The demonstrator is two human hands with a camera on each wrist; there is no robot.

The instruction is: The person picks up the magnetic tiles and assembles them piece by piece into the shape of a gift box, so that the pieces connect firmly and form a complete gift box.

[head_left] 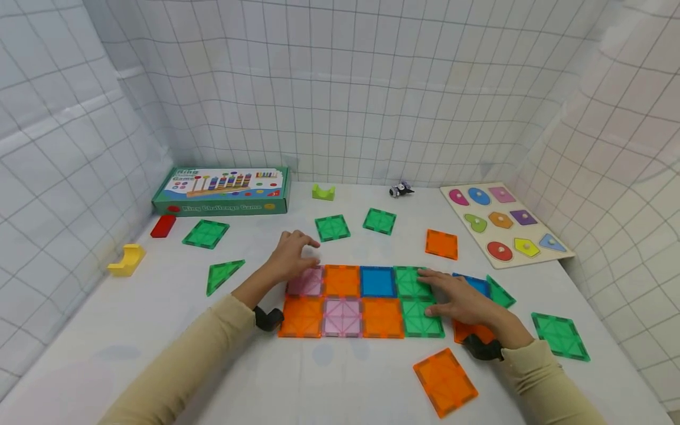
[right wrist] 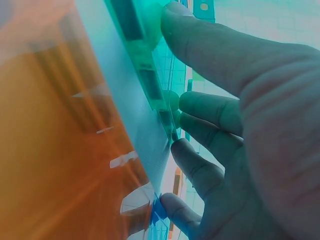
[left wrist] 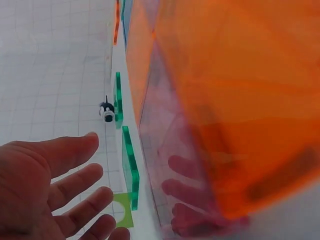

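Observation:
Flat translucent magnetic tiles lie edge to edge in two rows on the white table. The back row runs pink (head_left: 309, 285), orange (head_left: 342, 281), blue (head_left: 378, 281), green (head_left: 408, 283); in front lie orange (head_left: 300, 319), pink (head_left: 342, 319), orange (head_left: 382, 319) and green (head_left: 421, 323). Over the back-left pink tile hovers my left hand (head_left: 291, 258), fingers loosely bent and holding nothing. My right hand (head_left: 464, 300) rests its fingertips and thumb on the two right-end green tiles. Partly hidden beneath that hand are another blue tile (head_left: 474, 284) and an orange tile (head_left: 464, 332).
Several loose tiles lie around, including an orange square (head_left: 445, 382) in front and a green square (head_left: 560, 335) at right. Behind stand a Ring Challenge Game box (head_left: 222, 192) and a shape puzzle board (head_left: 504, 224). A yellow block (head_left: 127, 261) sits far left.

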